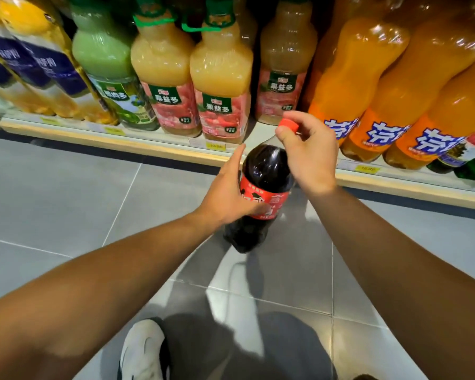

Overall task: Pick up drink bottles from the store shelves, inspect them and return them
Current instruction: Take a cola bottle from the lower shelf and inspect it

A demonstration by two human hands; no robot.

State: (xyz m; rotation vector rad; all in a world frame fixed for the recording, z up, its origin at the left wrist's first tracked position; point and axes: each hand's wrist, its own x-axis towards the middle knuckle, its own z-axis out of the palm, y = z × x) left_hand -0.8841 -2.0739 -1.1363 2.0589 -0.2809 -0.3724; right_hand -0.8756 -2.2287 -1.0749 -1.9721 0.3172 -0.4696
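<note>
A large dark cola bottle [263, 171] with a red label and a red cap [288, 124] hangs upright in front of the low shelf [137, 138], above the floor. My left hand [228, 193] wraps its label from the left. My right hand [310, 154] grips the neck just under the cap from the right. The bottle's lower part shows dark below my left hand.
The shelf carries big bottles: pale yellow juice [220, 86] with pink labels in the middle, a green one [107, 64] and yellow ones at left, orange soda [368, 86] at right. Grey tiled floor [66, 193] lies below. My white shoe [143, 349] is at the bottom.
</note>
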